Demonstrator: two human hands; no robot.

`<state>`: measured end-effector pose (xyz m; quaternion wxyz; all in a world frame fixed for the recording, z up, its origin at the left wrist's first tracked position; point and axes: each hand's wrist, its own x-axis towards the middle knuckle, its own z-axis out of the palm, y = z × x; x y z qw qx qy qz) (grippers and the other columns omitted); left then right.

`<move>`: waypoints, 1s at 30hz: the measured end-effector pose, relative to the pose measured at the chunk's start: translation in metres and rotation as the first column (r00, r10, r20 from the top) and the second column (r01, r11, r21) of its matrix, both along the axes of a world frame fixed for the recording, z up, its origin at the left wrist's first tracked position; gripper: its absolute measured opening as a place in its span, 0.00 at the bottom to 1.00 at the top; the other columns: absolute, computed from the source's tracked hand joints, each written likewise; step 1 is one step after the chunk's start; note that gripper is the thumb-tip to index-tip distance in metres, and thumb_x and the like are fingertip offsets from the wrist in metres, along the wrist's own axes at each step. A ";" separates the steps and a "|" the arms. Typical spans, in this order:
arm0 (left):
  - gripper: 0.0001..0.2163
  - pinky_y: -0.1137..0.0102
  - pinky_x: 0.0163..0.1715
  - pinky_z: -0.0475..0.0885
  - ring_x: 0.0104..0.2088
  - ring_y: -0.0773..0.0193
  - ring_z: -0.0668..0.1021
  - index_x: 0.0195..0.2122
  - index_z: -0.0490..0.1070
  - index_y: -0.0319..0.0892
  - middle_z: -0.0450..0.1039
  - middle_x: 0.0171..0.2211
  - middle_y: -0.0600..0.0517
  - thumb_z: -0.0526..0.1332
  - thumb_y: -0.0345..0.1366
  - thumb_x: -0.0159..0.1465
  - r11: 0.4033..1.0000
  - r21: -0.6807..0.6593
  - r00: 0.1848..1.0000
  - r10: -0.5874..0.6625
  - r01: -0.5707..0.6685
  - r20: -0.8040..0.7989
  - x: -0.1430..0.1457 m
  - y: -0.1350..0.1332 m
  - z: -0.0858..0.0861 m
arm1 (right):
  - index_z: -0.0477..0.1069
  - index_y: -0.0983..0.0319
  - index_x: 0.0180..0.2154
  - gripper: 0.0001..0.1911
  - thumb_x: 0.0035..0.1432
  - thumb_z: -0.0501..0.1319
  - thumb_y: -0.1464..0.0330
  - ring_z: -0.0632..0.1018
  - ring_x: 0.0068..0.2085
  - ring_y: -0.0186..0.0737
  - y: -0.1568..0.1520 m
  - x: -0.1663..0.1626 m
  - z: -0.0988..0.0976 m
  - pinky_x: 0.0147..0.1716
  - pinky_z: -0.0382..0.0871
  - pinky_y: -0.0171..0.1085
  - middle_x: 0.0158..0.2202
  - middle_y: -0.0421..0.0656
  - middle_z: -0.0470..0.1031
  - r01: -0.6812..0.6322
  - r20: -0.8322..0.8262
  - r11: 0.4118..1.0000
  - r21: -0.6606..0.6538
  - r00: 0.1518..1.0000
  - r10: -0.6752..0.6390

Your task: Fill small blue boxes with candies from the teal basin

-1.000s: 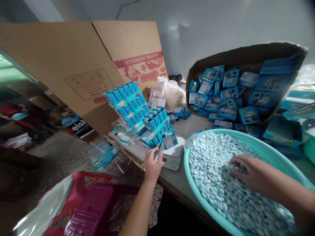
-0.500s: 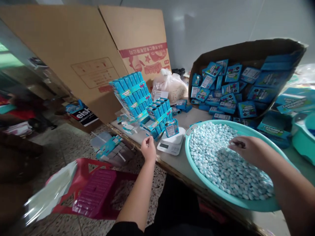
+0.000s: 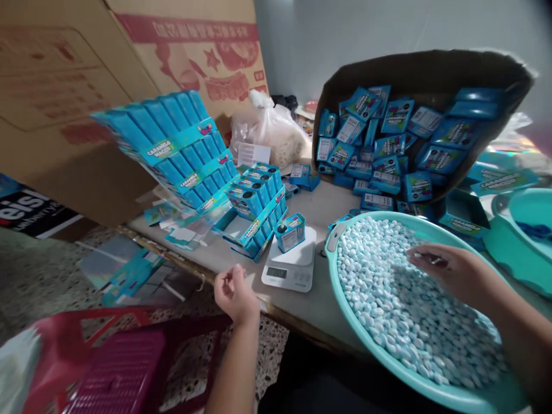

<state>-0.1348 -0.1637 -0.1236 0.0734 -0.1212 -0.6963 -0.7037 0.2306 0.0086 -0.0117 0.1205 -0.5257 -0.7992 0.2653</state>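
Note:
My right hand (image 3: 444, 270) is over the light-blue and white candies (image 3: 388, 299) in a turquoise basin (image 3: 340, 276). Its fingers are curled, with a few pale candies showing between them. Near the table edge, my left hand (image 3: 235, 293) is loosely closed, palm up, and no object shows in it. To its right stands a white digital scale (image 3: 287, 276). One small blue candy box (image 3: 291, 232) sits upright on the scale's plate. Just left of the scale is a blue display tray (image 3: 259, 227), partly filled with upright candy boxes.
Stacked full display trays (image 3: 181, 155) stand at the left, before a large cardboard carton (image 3: 194, 63). A tilted cardboard box (image 3: 345, 86) holds many blue packs. A tied plastic bag (image 3: 271, 129) sits behind. A second turquoise basin (image 3: 517, 241) is at right, a magenta stool (image 3: 121, 368) below left.
The view has moved closer and turned, so the table things appear larger. My right hand stays over the candies, with pale ones now visible in its fingers. My left hand remains curled by the table edge.

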 end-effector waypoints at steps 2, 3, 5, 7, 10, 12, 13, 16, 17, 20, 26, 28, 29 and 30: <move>0.12 0.70 0.29 0.70 0.26 0.66 0.72 0.30 0.68 0.42 0.68 0.25 0.54 0.63 0.46 0.60 0.999 -0.035 0.997 -0.033 0.031 -0.063 0.006 -0.003 0.007 | 0.79 0.58 0.39 0.20 0.57 0.60 0.50 0.82 0.42 0.51 0.001 -0.003 0.001 0.42 0.76 0.44 0.43 0.47 0.83 0.020 -0.019 0.998 -0.064 1.000 -0.021; 0.12 0.70 0.28 0.69 0.26 0.66 0.71 0.29 0.69 0.42 0.67 0.24 0.54 0.64 0.45 0.59 0.996 -0.061 0.991 -0.079 0.072 -0.106 0.009 -0.003 0.013 | 0.79 0.57 0.38 0.20 0.56 0.61 0.50 0.82 0.42 0.51 0.001 -0.004 0.002 0.42 0.77 0.43 0.43 0.47 0.82 0.026 -0.034 0.996 -0.090 0.999 -0.029; 0.11 0.69 0.30 0.71 0.29 0.64 0.73 0.29 0.72 0.42 0.69 0.27 0.52 0.66 0.44 0.58 0.969 -0.163 0.945 -0.222 0.187 -0.240 0.014 0.002 0.032 | 0.78 0.57 0.37 0.20 0.54 0.62 0.49 0.82 0.44 0.51 0.000 -0.006 0.004 0.40 0.78 0.41 0.44 0.48 0.81 0.028 -0.066 0.992 -0.126 0.997 -0.036; 0.11 0.64 0.41 0.75 0.40 0.58 0.77 0.38 0.75 0.42 0.74 0.38 0.46 0.66 0.43 0.59 0.897 -0.339 0.834 -0.405 0.284 -0.374 0.015 0.016 0.055 | 0.77 0.56 0.37 0.21 0.52 0.62 0.48 0.82 0.43 0.51 0.001 -0.006 0.004 0.36 0.78 0.40 0.45 0.49 0.80 0.035 -0.091 0.991 -0.131 0.995 -0.047; 0.22 0.57 0.54 0.72 0.54 0.49 0.75 0.53 0.73 0.46 0.71 0.54 0.43 0.68 0.41 0.57 0.669 -0.640 0.645 -0.686 0.378 -0.336 0.013 0.045 0.087 | 0.77 0.56 0.39 0.23 0.51 0.63 0.47 0.81 0.42 0.50 0.002 -0.003 -0.002 0.34 0.78 0.39 0.46 0.50 0.78 0.042 -0.126 0.990 -0.132 0.990 -0.059; 0.19 0.60 0.50 0.74 0.50 0.50 0.77 0.51 0.75 0.49 0.74 0.50 0.46 0.68 0.38 0.57 0.530 -0.746 0.606 -0.765 0.404 -0.216 0.011 0.059 0.102 | 0.76 0.57 0.42 0.25 0.52 0.63 0.46 0.81 0.41 0.49 0.003 0.000 -0.006 0.35 0.79 0.39 0.46 0.50 0.77 0.025 -0.154 0.987 -0.161 0.987 -0.050; 0.15 0.62 0.47 0.75 0.46 0.52 0.79 0.47 0.77 0.49 0.76 0.46 0.48 0.67 0.37 0.58 0.510 -0.763 0.613 -0.766 0.397 -0.193 0.011 0.063 0.107 | 0.75 0.57 0.43 0.25 0.53 0.63 0.45 0.81 0.41 0.48 0.002 0.001 -0.008 0.36 0.79 0.39 0.47 0.50 0.77 0.009 -0.171 0.985 -0.171 0.984 -0.039; 0.06 0.65 0.40 0.73 0.38 0.57 0.79 0.38 0.78 0.47 0.77 0.37 0.50 0.66 0.38 0.59 0.647 -0.709 0.664 -0.664 0.282 -0.342 0.012 0.056 0.124 | 0.75 0.58 0.42 0.24 0.55 0.62 0.46 0.80 0.41 0.47 0.000 0.002 -0.010 0.36 0.78 0.40 0.47 0.50 0.76 -0.027 -0.201 0.989 -0.145 0.979 -0.002; 0.06 0.65 0.39 0.73 0.37 0.57 0.78 0.36 0.77 0.46 0.77 0.35 0.50 0.66 0.38 0.59 0.722 -0.660 0.678 -0.594 0.210 -0.433 0.012 0.049 0.131 | 0.75 0.58 0.42 0.23 0.56 0.62 0.46 0.80 0.41 0.47 -0.001 0.002 -0.010 0.36 0.78 0.40 0.47 0.50 0.76 -0.039 -0.198 0.990 -0.134 0.980 0.012; 0.08 0.62 0.41 0.72 0.35 0.56 0.76 0.28 0.68 0.45 0.71 0.30 0.51 0.67 0.39 0.55 0.874 -0.480 0.719 -0.284 -0.078 -0.634 0.003 0.031 0.159 | 0.75 0.58 0.43 0.24 0.58 0.61 0.46 0.79 0.40 0.47 -0.002 0.000 -0.007 0.34 0.76 0.40 0.45 0.50 0.76 -0.067 -0.180 0.989 -0.134 0.983 0.043; 0.15 0.55 0.48 0.70 0.44 0.48 0.73 0.23 0.53 0.49 0.61 0.28 0.50 0.64 0.36 0.50 0.855 -0.371 0.770 0.052 -0.363 -0.635 -0.038 0.052 0.186 | 0.75 0.58 0.44 0.23 0.59 0.61 0.48 0.80 0.43 0.47 -0.003 0.000 -0.005 0.38 0.76 0.39 0.48 0.49 0.76 -0.085 -0.159 0.984 -0.158 0.985 0.060; 0.14 0.54 0.49 0.70 0.47 0.46 0.73 0.22 0.54 0.48 0.62 0.30 0.49 0.64 0.37 0.51 0.853 -0.398 0.815 0.053 -0.337 -0.577 -0.044 0.068 0.178 | 0.75 0.57 0.45 0.23 0.59 0.60 0.48 0.80 0.43 0.47 -0.004 0.000 -0.007 0.37 0.75 0.39 0.48 0.48 0.76 -0.082 -0.163 0.985 -0.151 0.985 0.057; 0.14 0.54 0.49 0.70 0.48 0.46 0.73 0.22 0.56 0.48 0.63 0.32 0.48 0.65 0.38 0.51 0.853 -0.415 0.837 0.046 -0.317 -0.545 -0.046 0.074 0.172 | 0.75 0.57 0.44 0.23 0.59 0.60 0.47 0.80 0.43 0.47 -0.004 0.000 -0.009 0.37 0.75 0.39 0.47 0.47 0.76 -0.078 -0.174 0.988 -0.134 0.983 0.054; 0.14 0.53 0.49 0.70 0.48 0.45 0.73 0.22 0.56 0.48 0.64 0.32 0.48 0.65 0.39 0.51 0.855 -0.424 0.854 0.041 -0.299 -0.519 -0.046 0.079 0.167 | 0.76 0.57 0.43 0.22 0.59 0.59 0.47 0.80 0.42 0.46 -0.004 0.000 -0.010 0.36 0.75 0.39 0.46 0.46 0.76 -0.074 -0.186 0.991 -0.109 0.981 0.053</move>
